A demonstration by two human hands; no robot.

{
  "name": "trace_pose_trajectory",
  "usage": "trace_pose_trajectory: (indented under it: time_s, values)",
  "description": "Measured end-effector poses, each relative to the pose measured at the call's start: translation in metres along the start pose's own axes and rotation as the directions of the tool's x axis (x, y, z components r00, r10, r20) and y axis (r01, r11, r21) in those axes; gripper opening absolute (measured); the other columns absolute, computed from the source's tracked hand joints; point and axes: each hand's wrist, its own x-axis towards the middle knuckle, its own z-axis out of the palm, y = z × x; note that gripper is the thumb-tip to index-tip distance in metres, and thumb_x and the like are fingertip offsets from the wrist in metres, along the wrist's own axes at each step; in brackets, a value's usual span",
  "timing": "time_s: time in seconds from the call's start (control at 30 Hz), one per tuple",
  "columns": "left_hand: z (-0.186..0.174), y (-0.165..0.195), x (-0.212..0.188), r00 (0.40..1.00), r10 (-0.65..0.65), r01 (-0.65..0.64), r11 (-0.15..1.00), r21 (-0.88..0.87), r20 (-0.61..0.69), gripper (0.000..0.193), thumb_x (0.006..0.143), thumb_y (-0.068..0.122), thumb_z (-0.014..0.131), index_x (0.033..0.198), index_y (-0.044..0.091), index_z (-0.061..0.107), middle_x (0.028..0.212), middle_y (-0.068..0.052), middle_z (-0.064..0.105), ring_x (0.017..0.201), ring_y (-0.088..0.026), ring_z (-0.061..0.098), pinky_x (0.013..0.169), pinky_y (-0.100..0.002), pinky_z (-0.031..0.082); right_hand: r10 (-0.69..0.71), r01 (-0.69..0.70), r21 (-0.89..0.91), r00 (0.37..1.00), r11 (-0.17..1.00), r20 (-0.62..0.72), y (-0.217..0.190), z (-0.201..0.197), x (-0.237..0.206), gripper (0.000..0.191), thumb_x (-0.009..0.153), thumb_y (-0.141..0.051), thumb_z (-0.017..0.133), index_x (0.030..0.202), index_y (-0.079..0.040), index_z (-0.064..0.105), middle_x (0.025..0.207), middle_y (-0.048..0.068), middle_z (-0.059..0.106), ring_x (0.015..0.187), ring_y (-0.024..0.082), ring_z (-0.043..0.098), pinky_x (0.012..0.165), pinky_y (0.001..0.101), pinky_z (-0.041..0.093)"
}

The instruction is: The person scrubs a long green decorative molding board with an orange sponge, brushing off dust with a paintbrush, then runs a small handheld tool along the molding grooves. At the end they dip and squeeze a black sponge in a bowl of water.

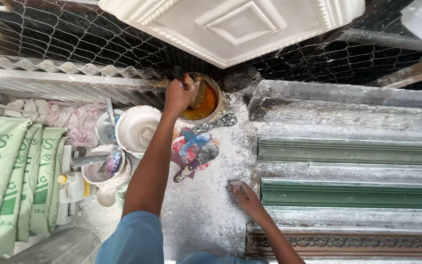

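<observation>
The left hand [178, 95] is closed in a fist around the handle of a brush [191, 87], with the bristle end down in a tub [214, 90] of amber liquid at about 12 o'clock from the person's body. The right hand [244, 194] rests at 3 o'clock on the dusty work table [206, 215], fingers curled on a small pale lump; what the lump is cannot be told.

Recommended handling of the dip:
- Keep the fist firm and high on the handle, clear of the liquid.
- Load the bristles only; wipe excess on the tub rim so drips do not fall on the scrapers [194, 151] lying just at 6 o'clock of the tub.
- Steady the body with the right hand on the table, as shown.

Orientation: the long axis of the brush runs from about 11 o'clock, handle tip, to 5 o'clock, bristles. The handle tip points away and up from the person; the bristles point into the tub.

White bowls [137, 128] stand at 9 o'clock of the forearm. Green moulding strips [352, 149] lie at 3 o'clock.
</observation>
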Motion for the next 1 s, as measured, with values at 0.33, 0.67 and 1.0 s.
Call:
trace_pose_trajectory:
  time_s: [0.33, 0.67, 1.0]
  values:
    - [0.004, -0.017, -0.014, 0.977, 0.094, -0.151, 0.939, 0.310, 0.190, 0.036, 0.083, 0.015, 0.075, 0.117, 0.007, 0.067, 0.097, -0.021, 0.076, 0.089, -0.035, 0.074, 0.083, -0.049, 0.056, 0.003, -0.001, -0.022, 0.996, 1.000, 0.087, -0.027, 0.011, 0.000, 0.040, 0.105, -0.030, 0.050, 0.135, -0.006, 0.060, 0.123, 0.010, 0.071, 0.113, 0.017, 0.065, 0.101, 0.0313, 0.052]
    - [0.002, -0.031, -0.063, 0.841, 0.517, -0.525, 0.851, -0.014, -0.158, 0.025, 0.093, 0.011, 0.071, 0.116, 0.004, 0.075, 0.137, -0.027, 0.065, 0.110, -0.030, 0.075, 0.093, -0.039, 0.061, 0.202, -0.201, 0.038, 0.979, 0.979, -0.020, -0.017, -0.004, -0.020, 0.042, 0.103, -0.034, 0.050, 0.137, -0.011, 0.058, 0.125, 0.007, 0.068, 0.116, 0.019, 0.066, 0.101, 0.0325, 0.054]
    - [0.007, -0.025, -0.080, 0.800, 0.551, -0.571, 0.821, -0.020, -0.239, 0.029, 0.101, 0.018, 0.069, 0.122, 0.000, 0.073, 0.136, -0.025, 0.067, 0.117, -0.035, 0.072, 0.102, -0.043, 0.057, -0.099, 0.099, -0.010, 0.995, 0.995, -0.034, 0.012, -0.005, -0.043, 0.045, 0.104, -0.040, 0.053, 0.133, -0.007, 0.062, 0.120, 0.008, 0.072, 0.113, 0.017, 0.066, 0.100, 0.0320, 0.051]
